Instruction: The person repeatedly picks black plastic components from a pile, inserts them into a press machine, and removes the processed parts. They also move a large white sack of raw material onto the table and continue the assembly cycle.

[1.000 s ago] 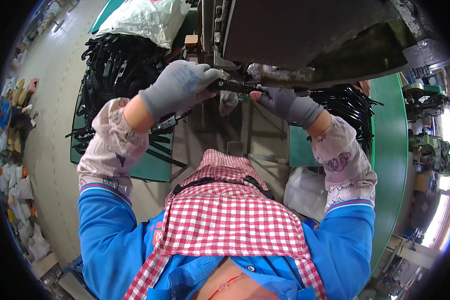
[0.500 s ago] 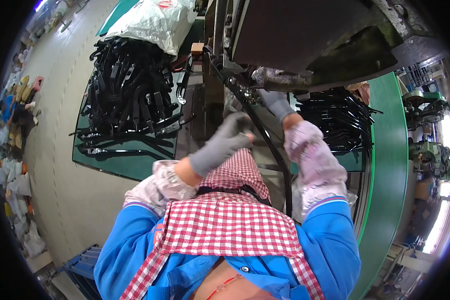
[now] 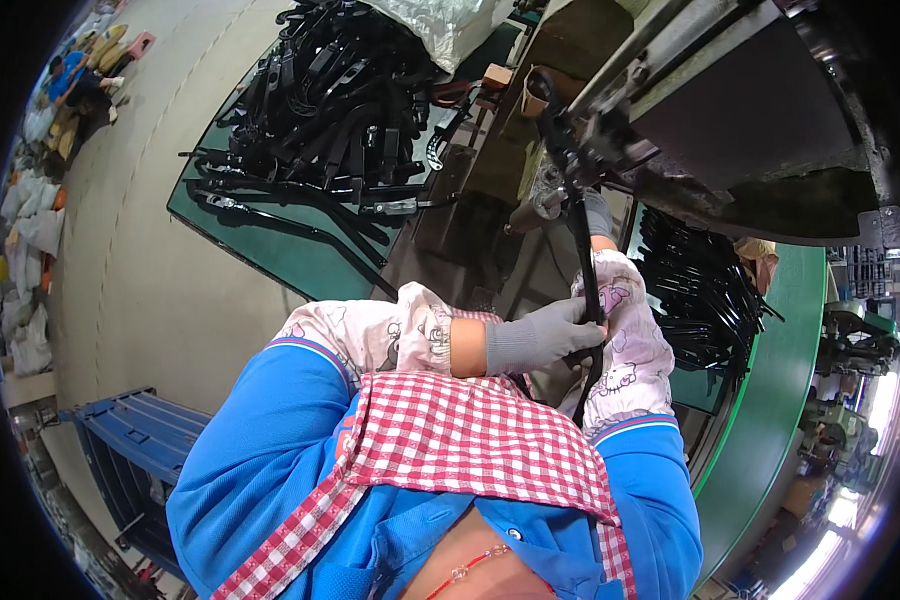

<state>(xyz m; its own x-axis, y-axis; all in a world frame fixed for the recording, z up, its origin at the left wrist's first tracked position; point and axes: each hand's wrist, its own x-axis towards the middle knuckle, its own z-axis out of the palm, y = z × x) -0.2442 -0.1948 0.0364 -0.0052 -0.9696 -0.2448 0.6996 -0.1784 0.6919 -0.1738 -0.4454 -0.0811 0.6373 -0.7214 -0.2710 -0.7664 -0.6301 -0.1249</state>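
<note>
The long black bar [image 3: 587, 255] runs down from the near side of the machine [image 3: 770, 115], its jointed upper end right by it; I can't tell whether they touch. My left hand [image 3: 540, 338] has its fingers wrapped round the bar's lower stretch, on my side of the machine. My right hand [image 3: 597, 215] is close in at the machine, mostly hidden, so I can't tell what those fingers grasp. I'd say the low end wants a steady left hold against twisting, with the right fingers well clear of the machine's moving parts.
</note>
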